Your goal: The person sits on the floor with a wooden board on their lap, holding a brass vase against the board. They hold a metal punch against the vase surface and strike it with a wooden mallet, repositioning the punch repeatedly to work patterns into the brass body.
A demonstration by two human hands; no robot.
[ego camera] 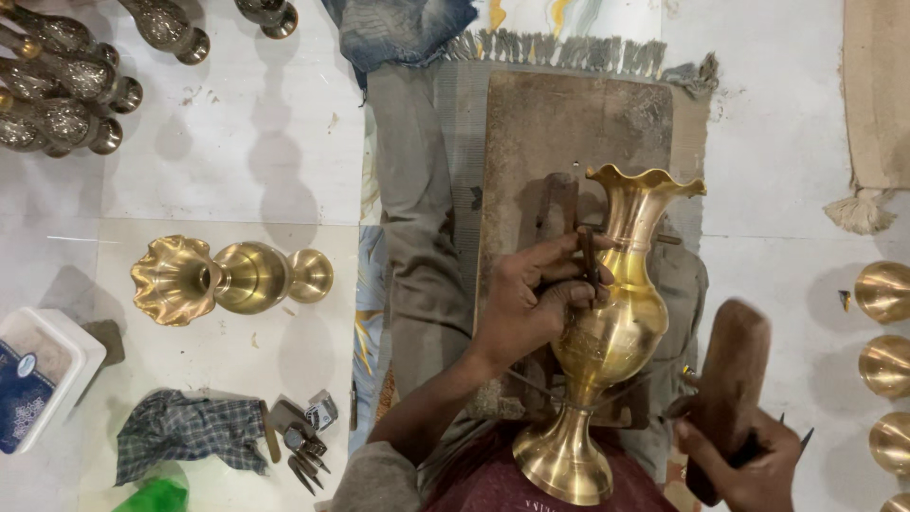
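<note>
A shiny brass vase (611,322) with a fluted rim lies across my lap, its foot toward me and its mouth over a worn wooden board (559,123). My left hand (536,294) rests against the vase's neck and pinches a thin dark chisel (589,258) whose tip touches the brass. My right hand (749,460) grips the handle of a wooden mallet (728,374), raised to the right of the vase and slightly blurred. Fine engraved marks show on the vase's belly.
A second brass vase (223,277) lies on the white tiled floor at left. Several engraved vases (62,90) lie top left, brass bowls (886,327) along the right edge. A checked cloth (185,431), small chisels (303,455) and a white box (43,374) sit lower left.
</note>
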